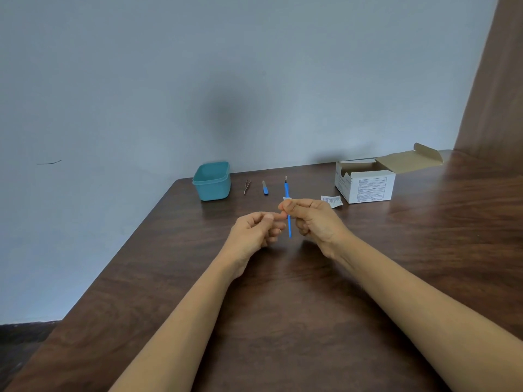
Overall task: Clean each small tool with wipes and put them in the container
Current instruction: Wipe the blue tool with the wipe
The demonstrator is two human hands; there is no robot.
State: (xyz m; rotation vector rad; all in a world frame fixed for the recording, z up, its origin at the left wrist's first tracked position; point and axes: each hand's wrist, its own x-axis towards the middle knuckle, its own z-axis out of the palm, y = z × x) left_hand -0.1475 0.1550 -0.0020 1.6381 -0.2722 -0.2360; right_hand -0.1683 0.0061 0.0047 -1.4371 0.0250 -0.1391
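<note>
Right hand [311,219] pinches wipe [286,198] round tool [287,188]; left hand [254,227] curls beside it, grasp unclear. Steady tool below the right hand, slide wipe tipward.

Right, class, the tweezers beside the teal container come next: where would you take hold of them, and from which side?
Pinch the tweezers across both arms near their joined end, which seems to be the nearer end, coming from above on the near side. They lie flat and thin, and the container stands close on their left, so that side is cramped.
</note>
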